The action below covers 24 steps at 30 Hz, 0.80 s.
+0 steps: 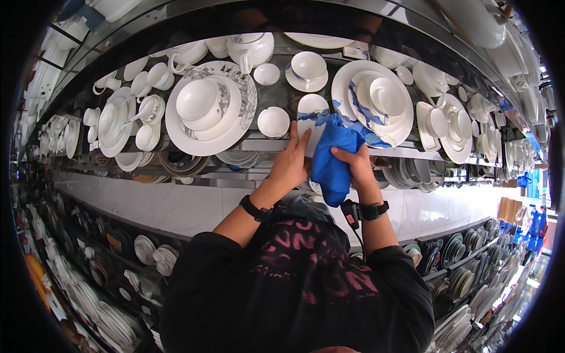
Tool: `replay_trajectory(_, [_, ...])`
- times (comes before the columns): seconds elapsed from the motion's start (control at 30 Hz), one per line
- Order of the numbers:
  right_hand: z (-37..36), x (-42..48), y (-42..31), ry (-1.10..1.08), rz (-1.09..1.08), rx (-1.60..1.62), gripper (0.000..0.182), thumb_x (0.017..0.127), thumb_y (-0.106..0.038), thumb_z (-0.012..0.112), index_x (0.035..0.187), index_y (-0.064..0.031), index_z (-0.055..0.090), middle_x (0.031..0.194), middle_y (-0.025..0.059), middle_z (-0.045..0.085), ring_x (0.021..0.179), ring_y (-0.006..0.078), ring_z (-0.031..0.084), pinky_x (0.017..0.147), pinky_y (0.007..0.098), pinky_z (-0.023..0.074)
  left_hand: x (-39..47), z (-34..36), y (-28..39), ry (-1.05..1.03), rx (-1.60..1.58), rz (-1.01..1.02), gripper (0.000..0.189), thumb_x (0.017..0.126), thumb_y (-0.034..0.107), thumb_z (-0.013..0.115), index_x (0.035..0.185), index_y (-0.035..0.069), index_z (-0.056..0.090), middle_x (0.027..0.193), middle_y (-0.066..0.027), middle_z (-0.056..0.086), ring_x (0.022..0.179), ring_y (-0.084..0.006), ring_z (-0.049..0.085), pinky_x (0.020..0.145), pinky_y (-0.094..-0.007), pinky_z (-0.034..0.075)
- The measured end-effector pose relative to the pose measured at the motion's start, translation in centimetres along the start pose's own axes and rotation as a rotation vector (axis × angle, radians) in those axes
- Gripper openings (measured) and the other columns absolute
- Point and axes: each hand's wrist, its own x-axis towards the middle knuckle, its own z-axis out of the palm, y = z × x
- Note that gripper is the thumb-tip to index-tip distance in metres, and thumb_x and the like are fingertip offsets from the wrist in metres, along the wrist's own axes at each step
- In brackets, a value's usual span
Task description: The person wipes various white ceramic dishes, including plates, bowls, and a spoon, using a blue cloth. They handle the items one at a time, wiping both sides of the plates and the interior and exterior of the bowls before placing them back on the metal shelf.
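Fingers of my left hand (289, 161) lie along the left edge and near end of an oblong white porcelain dish (312, 103) with a blue pattern, gripping it. Its near right part is hidden by a crumpled blue cloth (335, 159). That cloth is bunched in my right hand (356, 163), thumb on top, and hangs down towards my body. Just right of the cloth, a stack of blue-patterned plates (342, 84) carries a white bowl (388, 97). A small white bowl (273, 122) stands left of my left hand.
On the same dark shelf are a cup on a saucer (309, 66), a teapot (251, 48) and a large grey-patterned plate (212, 143) with nested bowls. More dishes sit on a lower shelf (247, 159). Behind me, across a pale tiled floor (198, 200), run further crockery racks (459, 264).
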Motion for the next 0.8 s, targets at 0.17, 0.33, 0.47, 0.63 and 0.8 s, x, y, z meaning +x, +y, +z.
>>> replay_trajectory(0.17, [1.4, -0.9, -2.0, -0.096, 0.040, 0.071, 0.050, 0.074, 0.002, 0.072, 0.120, 0.0047, 0.052, 0.106, 0.0137, 0.065, 0.092, 0.0228, 0.066, 0.081, 0.0359, 0.0544, -3.0, -2.2, -1.4, 0.080, -0.199, 0.176, 0.072, 0.069, 0.000, 0.074, 0.134, 0.001, 0.042, 0.120, -0.0213, 0.059, 0.069, -0.0324, 0.066, 0.062, -0.0374, 0.053])
replay_trajectory(0.33, [5.2, 0.6, -1.2, -0.248, 0.153, 0.045, 0.066, 0.074, -0.006, 0.076, 0.130, 0.0064, 0.044, 0.114, 0.0146, 0.061, 0.102, 0.0222, 0.062, 0.090, 0.0364, 0.0496, -3.8, -4.4, -4.2, 0.275, -0.257, -0.134, 0.075, 0.072, 0.002, 0.076, 0.136, 0.001, 0.038, 0.077, -0.0086, 0.063, 0.056, -0.0206, 0.060, 0.053, -0.0316, 0.048])
replay_trajectory(0.47, [7.1, 2.4, 0.6, -0.315, 0.131, -0.045, 0.081, 0.072, -0.008, 0.079, 0.139, 0.0078, 0.035, 0.122, 0.0146, 0.057, 0.112, 0.0222, 0.056, 0.098, 0.0360, 0.0435, -2.5, -4.8, -5.6, 0.232, -0.143, -0.166, 0.083, 0.074, 0.004, 0.073, 0.143, -0.001, 0.028, 0.077, -0.0107, 0.066, 0.058, -0.0233, 0.062, 0.054, -0.0331, 0.048])
replay_trajectory(0.63, [7.2, 2.9, 2.1, -0.311, 0.102, -0.067, 0.088, 0.072, -0.010, 0.080, 0.142, 0.0081, 0.030, 0.126, 0.0153, 0.054, 0.114, 0.0229, 0.054, 0.099, 0.0356, 0.0422, -1.3, -3.5, -7.0, 0.272, -0.109, -0.132, 0.084, 0.076, 0.006, 0.070, 0.147, 0.000, 0.024, 0.080, -0.0129, 0.068, 0.061, -0.0255, 0.065, 0.055, -0.0345, 0.049])
replay_trajectory(0.8, [7.2, 2.3, 2.0, -0.338, 0.033, -0.094, 0.093, 0.072, -0.009, 0.079, 0.145, 0.0084, 0.024, 0.130, 0.0149, 0.052, 0.117, 0.0218, 0.053, 0.102, 0.0341, 0.0401, -1.0, -3.1, -6.6, 0.304, -0.201, -0.150, 0.084, 0.080, 0.004, 0.068, 0.150, 0.006, 0.022, 0.085, -0.0104, 0.068, 0.063, -0.0169, 0.062, 0.056, -0.0276, 0.048])
